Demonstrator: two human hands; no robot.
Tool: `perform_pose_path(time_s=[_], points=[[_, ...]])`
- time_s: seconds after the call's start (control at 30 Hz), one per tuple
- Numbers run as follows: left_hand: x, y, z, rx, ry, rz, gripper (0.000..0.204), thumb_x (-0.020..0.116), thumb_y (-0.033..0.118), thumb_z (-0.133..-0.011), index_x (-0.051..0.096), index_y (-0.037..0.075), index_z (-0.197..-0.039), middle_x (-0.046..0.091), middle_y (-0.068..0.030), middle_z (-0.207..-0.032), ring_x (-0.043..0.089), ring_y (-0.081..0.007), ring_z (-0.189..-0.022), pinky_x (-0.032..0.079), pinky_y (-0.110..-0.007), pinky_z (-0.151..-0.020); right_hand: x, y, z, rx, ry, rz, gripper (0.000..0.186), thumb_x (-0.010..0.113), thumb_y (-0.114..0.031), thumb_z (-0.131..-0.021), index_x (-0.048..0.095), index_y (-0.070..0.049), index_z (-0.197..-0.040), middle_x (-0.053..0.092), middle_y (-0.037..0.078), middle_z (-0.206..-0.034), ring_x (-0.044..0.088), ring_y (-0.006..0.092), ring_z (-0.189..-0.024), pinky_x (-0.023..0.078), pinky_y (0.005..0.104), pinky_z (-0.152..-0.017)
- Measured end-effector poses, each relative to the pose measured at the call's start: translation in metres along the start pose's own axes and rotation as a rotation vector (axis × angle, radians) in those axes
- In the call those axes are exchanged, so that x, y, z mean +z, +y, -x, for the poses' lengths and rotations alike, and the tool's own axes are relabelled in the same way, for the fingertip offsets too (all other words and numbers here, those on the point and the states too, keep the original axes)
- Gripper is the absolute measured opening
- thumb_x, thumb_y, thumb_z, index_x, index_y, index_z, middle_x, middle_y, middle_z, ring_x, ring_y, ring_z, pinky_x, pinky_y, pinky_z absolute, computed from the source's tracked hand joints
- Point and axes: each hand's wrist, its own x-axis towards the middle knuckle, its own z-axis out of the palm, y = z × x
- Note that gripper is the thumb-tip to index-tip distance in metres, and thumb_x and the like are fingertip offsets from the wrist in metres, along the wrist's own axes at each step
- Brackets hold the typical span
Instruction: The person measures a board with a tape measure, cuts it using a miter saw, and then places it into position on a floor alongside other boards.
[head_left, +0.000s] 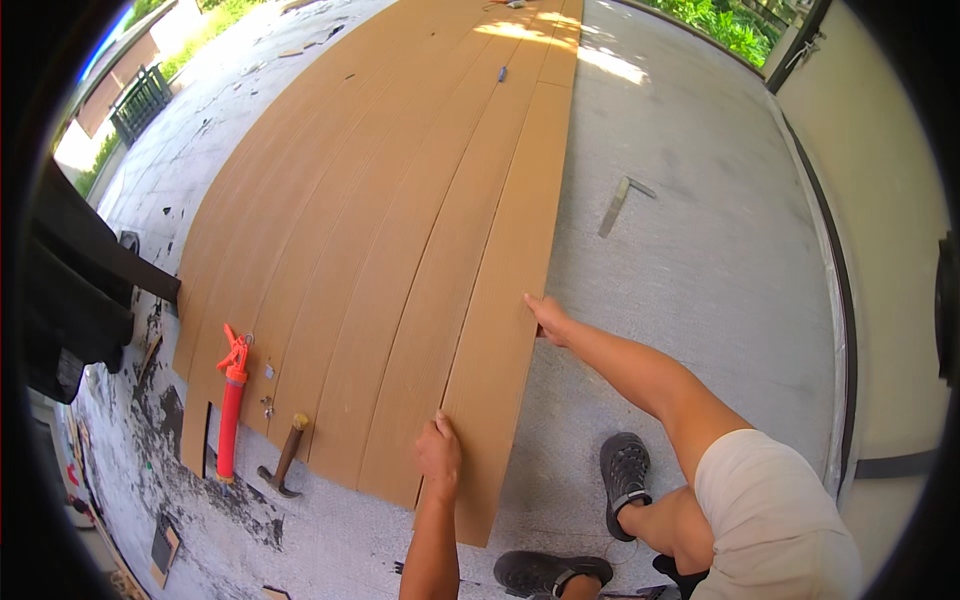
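A long tan floor plank (495, 380) forms the right edge of a broad deck of matching planks (340, 250). Its near end sticks out past its neighbour. My right hand (547, 318) grips the plank's outer right edge, thumb on top and fingers out of sight beneath. Closer to me, my left hand (438, 450) is closed at the plank's left edge, over the seam, with its thumb on the board. A dark gap runs along that seam. A claw hammer (288, 455) and a red caulking gun (232, 410) lie at the deck's near left end.
A metal try square (620, 205) lies on the grey floor to the right. A small blue object (502, 74) rests on the far planks. Dark cloth (75, 290) hangs at the left. A pale wall (875, 200) bounds the right side; my dark clogs (625, 480) are below.
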Motion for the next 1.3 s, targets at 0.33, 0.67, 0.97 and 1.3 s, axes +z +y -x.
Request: perform_pose_path(time_s=[0.33, 0.67, 0.97, 1.3], points=[[0.047, -0.081, 0.010, 0.392, 0.072, 0.173, 0.041, 0.059, 0.023, -0.096, 0.055, -0.005, -0.125, 0.059, -0.0278, -0.125, 0.056, -0.0432, -0.117, 0.045, -0.046, -0.100, 0.005, 0.025, -0.033, -0.003, 0.088, -0.016, 0.050, 0.046, -0.044, -0.104, 0.058, 0.001, -0.122, 0.068, 0.016, -0.112, 0.070, 0.0311, -0.096, 0.059, 0.0510, -0.077], [0.085, -0.125, 0.139, 0.039, 0.139, 0.426, 0.033, 0.067, 0.006, -0.088, 0.058, -0.003, -0.118, 0.060, -0.0201, -0.109, 0.059, -0.0353, -0.097, 0.048, -0.042, -0.085, -0.115, 0.034, -0.134, -0.184, 0.510, 0.349, 0.054, 0.053, -0.043, -0.101, 0.056, 0.004, -0.128, 0.067, 0.016, -0.114, 0.068, 0.0323, -0.096, 0.057, 0.0515, -0.075], [0.102, -0.188, 0.146, -0.321, 0.177, 0.417, 0.026, 0.056, 0.022, -0.096, 0.058, -0.003, -0.101, 0.061, -0.0251, -0.097, 0.059, -0.0443, -0.092, 0.048, -0.051, -0.081, -0.016, 0.024, -0.068, -0.035, -0.080, 0.742, 0.066, 0.039, -0.061, -0.100, 0.057, -0.001, -0.123, 0.068, 0.017, -0.091, 0.071, 0.0299, -0.079, 0.062, 0.0420, -0.067], [0.126, -0.188, 0.168, -0.333, 0.319, 0.538, 0.027, 0.058, 0.012, -0.093, 0.056, -0.004, -0.114, 0.061, -0.0235, -0.102, 0.060, -0.0413, -0.095, 0.049, -0.049, -0.084, -0.032, 0.017, -0.070, 0.050, -0.095, 0.944, 0.066, 0.057, -0.066, -0.090, 0.059, -0.003, -0.108, 0.066, 0.011, -0.084, 0.069, 0.0210, -0.071, 0.059, 0.0302, -0.059]])
